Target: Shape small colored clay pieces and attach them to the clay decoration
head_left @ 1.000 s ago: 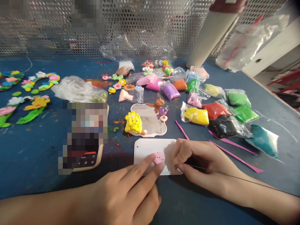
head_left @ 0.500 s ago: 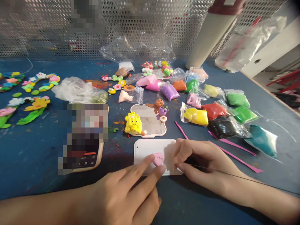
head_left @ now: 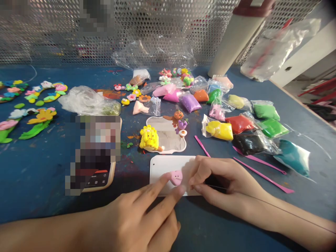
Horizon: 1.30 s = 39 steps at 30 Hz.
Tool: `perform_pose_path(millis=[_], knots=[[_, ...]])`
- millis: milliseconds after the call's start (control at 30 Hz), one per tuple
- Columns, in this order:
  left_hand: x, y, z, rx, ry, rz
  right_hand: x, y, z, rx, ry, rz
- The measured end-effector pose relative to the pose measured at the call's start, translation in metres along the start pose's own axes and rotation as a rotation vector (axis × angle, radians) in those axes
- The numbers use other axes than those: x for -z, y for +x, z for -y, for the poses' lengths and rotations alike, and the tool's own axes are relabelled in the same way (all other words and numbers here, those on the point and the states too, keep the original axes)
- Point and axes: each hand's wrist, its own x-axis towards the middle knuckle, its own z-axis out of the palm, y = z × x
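Observation:
A small pink clay piece (head_left: 176,177) with dark dots and a fine line on it lies on a white board (head_left: 164,162). My left hand (head_left: 147,210) reaches in from the lower left, fingers stretched apart; its index fingertip touches the clay's left edge and another fingertip rests by the lower right edge. To the right, my right hand (head_left: 223,182) pinches a thin wire (head_left: 258,198) between thumb and fingers. The wire's rear runs back over the wrist, and its front end points at the clay. Behind the board sits a white-framed mirror (head_left: 170,140) with a yellow clay figure (head_left: 149,137) on its corner.
A phone (head_left: 101,154) lies left of the board. Bagged coloured clay, such as a yellow pack (head_left: 219,130) and a black pack (head_left: 249,142), spreads across the right. Pink modelling tools (head_left: 264,175) lie near my right hand. A tall bottle (head_left: 236,42) stands behind.
My right hand has shifted slightly left with the wire, closer to the pink clay. My left hand has barely moved, and the clay has tilted or shifted a little.

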Motion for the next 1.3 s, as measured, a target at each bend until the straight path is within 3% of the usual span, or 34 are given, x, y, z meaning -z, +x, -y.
perform_pose_path(millis=[167, 333, 500, 833, 1067, 1300], knots=[[-0.004, -0.003, -0.001, 0.046, 0.016, -0.039, 0.000, 0.001, -0.001, -0.009, -0.005, 0.004], [0.002, 0.001, 0.002, -0.044, 0.022, 0.021, 0.000, 0.001, -0.001, 0.005, -0.002, 0.005], [0.003, 0.003, -0.001, 0.066, 0.021, 0.069, -0.001, 0.001, 0.000, 0.015, -0.001, -0.001], [0.007, 0.003, -0.004, 0.052, 0.000, 0.096, -0.003, 0.000, 0.001, -0.016, -0.005, -0.002], [0.000, 0.000, -0.002, 0.026, 0.004, 0.032, -0.003, 0.000, 0.000, 0.008, -0.011, -0.008], [0.007, 0.004, -0.001, 0.032, -0.013, 0.102, -0.004, 0.001, -0.001, -0.015, -0.011, -0.012]])
